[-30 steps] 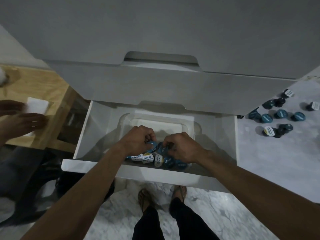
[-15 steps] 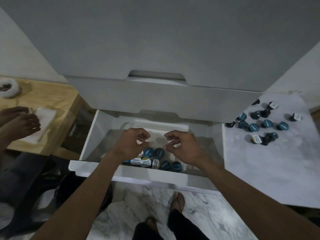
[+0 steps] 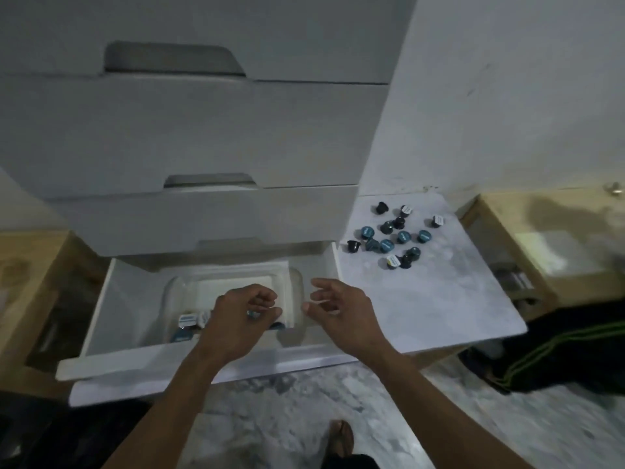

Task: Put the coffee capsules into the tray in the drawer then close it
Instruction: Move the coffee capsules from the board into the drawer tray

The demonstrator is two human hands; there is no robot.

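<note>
Standing open at lower centre, white drawer point(image 3: 111, 319), clear tray point(image 3: 294, 299) inside holding some capsules point(image 3: 187, 321). Hovering over it, left hand point(image 3: 241, 319), fingers curling loosely, grip unclear; right hand point(image 3: 341, 314), fingers spreading apart, empty. Lying scattered right of centre on the marble table point(image 3: 439, 299), more capsules point(image 3: 394, 236). Showing below, marble floor point(image 3: 270, 418).

Both forearms are bare to the lower frame edge; no sleeve, watch or ring is visible. The left hand point(image 3: 241, 318) and right hand point(image 3: 341, 313) are ungloved. Below the hands: one foot in an open sandal point(image 3: 341, 441), and dark trousers point(image 3: 351, 462).
</note>
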